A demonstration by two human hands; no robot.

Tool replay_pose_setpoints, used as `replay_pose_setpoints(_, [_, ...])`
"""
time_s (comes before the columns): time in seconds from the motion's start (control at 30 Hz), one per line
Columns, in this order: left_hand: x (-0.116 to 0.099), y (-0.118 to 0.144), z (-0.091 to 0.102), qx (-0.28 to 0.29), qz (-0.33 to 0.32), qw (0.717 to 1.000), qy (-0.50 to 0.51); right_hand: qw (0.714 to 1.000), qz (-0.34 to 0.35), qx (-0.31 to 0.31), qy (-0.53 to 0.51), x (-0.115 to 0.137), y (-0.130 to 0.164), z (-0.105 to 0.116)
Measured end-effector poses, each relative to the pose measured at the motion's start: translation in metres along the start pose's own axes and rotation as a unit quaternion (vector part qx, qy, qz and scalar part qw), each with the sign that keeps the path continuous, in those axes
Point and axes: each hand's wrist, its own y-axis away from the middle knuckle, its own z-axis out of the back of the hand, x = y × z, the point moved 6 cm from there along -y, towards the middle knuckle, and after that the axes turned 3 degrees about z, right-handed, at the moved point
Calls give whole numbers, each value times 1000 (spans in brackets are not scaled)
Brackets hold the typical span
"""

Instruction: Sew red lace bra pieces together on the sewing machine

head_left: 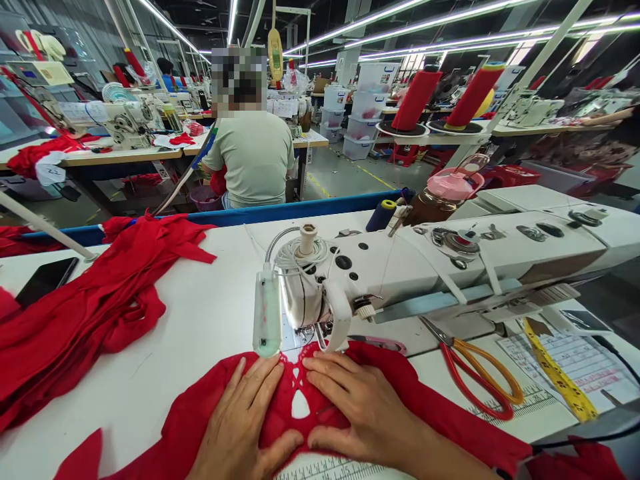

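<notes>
White sewing table (pixel 210 327): left hand (pixel 240 427) and right hand (pixel 360 407) press flat, fingers spread, on red fabric (pixel 295 413).

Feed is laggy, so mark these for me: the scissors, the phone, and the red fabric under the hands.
scissors (pixel 477 373): head view, on the orange-red handle loops.
phone (pixel 46 280): head view, middle of the dark screen.
red fabric (pixel 430 407): head view, on the flat stretch right of the right hand.

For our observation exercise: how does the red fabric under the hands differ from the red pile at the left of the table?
The red fabric piece lies spread flat at the sewing machine; the red fabric pile lies bunched and loose. Left hand and right hand press the piece; nothing touches the pile. Both are the same red.
</notes>
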Motion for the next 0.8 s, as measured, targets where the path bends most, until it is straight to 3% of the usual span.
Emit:
replay_pose_setpoints(0.37, [1, 6, -5, 21, 16, 999, 27, 1000, 2, 14, 0, -1, -2, -3])
replay_pose_setpoints(0.57, [4, 9, -10, 27, 28, 998, 55, 999, -2, 37, 29, 13, 6, 14])
replay_pose_setpoints(0.7, [2, 4, 5, 2, 31, 994, 108, 995, -1, 67, 74, 31, 21, 13])
replay_pose_setpoints(0.8, [-5, -3, 18, -20, 56, 983, 171, 994, 17, 44, 99, 38, 29, 3])
